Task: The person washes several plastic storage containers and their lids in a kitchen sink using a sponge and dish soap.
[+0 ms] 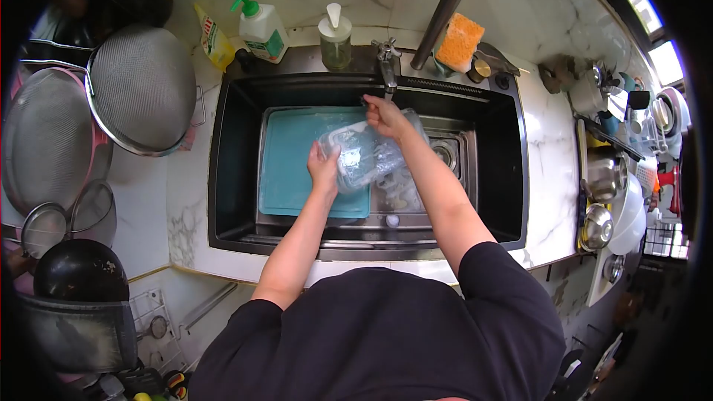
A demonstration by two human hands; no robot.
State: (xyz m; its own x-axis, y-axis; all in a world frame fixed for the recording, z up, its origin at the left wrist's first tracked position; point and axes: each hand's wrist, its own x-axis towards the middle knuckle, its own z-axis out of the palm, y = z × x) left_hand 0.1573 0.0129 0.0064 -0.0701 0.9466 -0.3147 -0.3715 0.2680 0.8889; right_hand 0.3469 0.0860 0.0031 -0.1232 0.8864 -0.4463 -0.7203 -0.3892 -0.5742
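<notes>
My left hand (pixel 323 167) grips the left side of a clear plastic container (pixel 355 156), which is tilted over the sink and shines with reflections. Just below the tap (pixel 387 67), my right hand (pixel 385 116) is closed, its fingertips pinched around something small and dark that I cannot make out. My right wrist passes over the container's upper edge. Beneath lies a light-blue cutting board (pixel 286 163) on the floor of the dark sink (pixel 490 200). More clear plastic, hard to tell apart, shows below and to the right of the container.
Behind the sink stand a white pump bottle (pixel 261 33) with a green top, a clear dispenser (pixel 336 44) and an orange sponge (pixel 460 42). Large mesh strainers (pixel 141 89) hang at left. Bowls and pots (pixel 605 174) crowd the right side.
</notes>
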